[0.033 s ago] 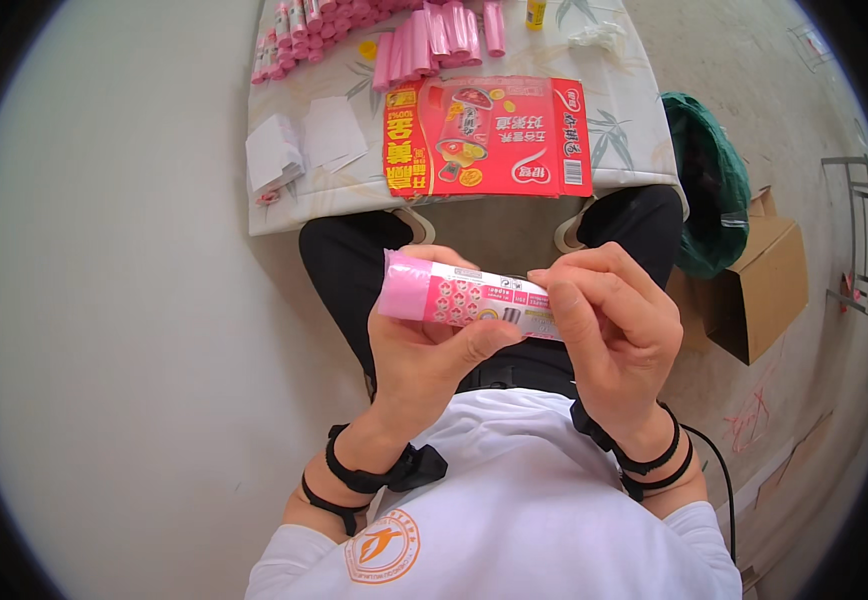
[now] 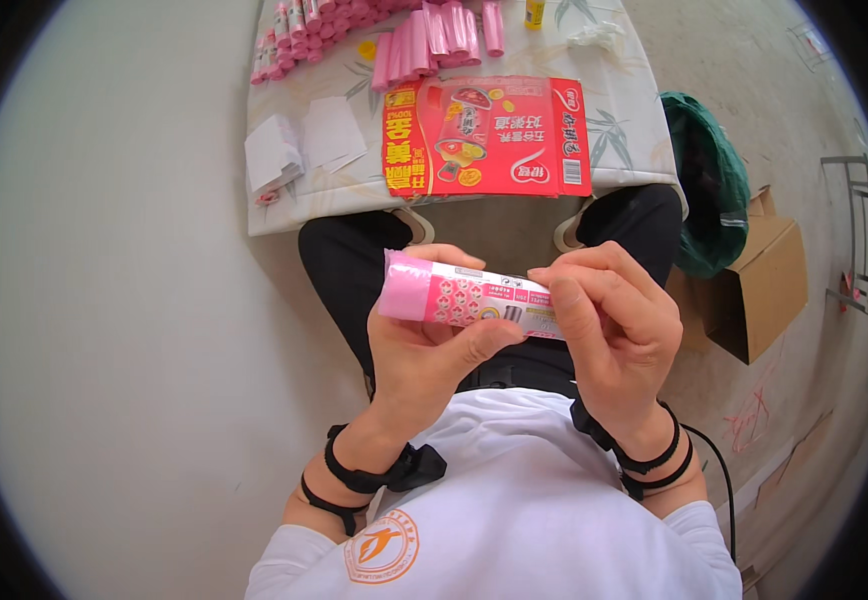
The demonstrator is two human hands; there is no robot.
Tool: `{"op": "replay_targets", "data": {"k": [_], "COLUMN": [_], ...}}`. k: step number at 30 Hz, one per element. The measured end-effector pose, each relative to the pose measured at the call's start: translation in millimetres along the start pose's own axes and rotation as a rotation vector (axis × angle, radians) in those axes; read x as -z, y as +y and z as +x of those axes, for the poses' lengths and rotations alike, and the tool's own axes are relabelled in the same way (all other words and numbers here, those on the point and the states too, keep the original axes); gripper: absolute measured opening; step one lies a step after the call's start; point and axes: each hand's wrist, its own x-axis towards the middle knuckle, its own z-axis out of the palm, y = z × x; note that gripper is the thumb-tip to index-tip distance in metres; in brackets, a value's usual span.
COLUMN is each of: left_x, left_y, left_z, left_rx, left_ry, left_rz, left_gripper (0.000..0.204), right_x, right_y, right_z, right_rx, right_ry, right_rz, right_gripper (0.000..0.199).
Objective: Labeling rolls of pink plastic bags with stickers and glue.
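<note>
I hold a pink roll (image 2: 409, 290) wrapped in a pink and white printed paper label (image 2: 479, 300) over my lap, lying roughly level. My left hand (image 2: 434, 355) cradles it from below, with the thumb pressed on the label. My right hand (image 2: 609, 325) pinches the roll's right end, which its fingers hide. Both wrists wear black bands.
Ahead stands a table with a leaf-patterned cloth (image 2: 619, 150). On it lie a flattened red carton (image 2: 484, 140), several pink rolls (image 2: 404, 40) and white paper slips (image 2: 299, 145). A green bag (image 2: 709, 190) and an open cardboard box (image 2: 759, 290) sit on the floor to the right.
</note>
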Motion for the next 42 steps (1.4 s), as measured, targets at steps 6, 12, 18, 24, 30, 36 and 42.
{"op": "replay_targets", "data": {"k": [6,12,18,24,30,36,42], "left_x": [2.1,3.7,-4.6,3.2,-5.5,1.3,6.9], "left_y": [1.7,3.1,5.6,-2.6,3.6,-0.1,-6.0], "left_z": [0.6,6.4,3.8,5.2,8.7,8.4,8.9], "left_rx": [0.029,-0.001,0.033,-0.039,0.012,0.11,0.059], "left_ry": [-0.067,-0.067,-0.058,-0.085,-0.139,-0.007,-0.062], "left_rz": [-0.003,-0.091,-0.146,-0.102,-0.145,-0.096,-0.171], "left_gripper": [0.047,0.043,0.041,0.036,0.037,0.045,0.041], "right_x": [4.4,8.6,10.0,12.3,15.5,-0.8,9.7], "right_y": [3.3,3.7,9.1,1.4,-2.3,3.2,8.4], "right_z": [1.4,7.7,3.9,2.4,-0.4,11.0,9.1], "right_rx": [0.066,0.362,0.203,0.098,-0.195,0.035,0.131], "right_ry": [-0.016,-0.077,-0.006,-0.068,-0.141,0.102,-0.112], "right_rz": [0.003,-0.076,0.055,0.043,0.146,0.16,0.073], "right_gripper": [0.02,0.051,0.042,0.029,0.018,0.02,0.025]}}
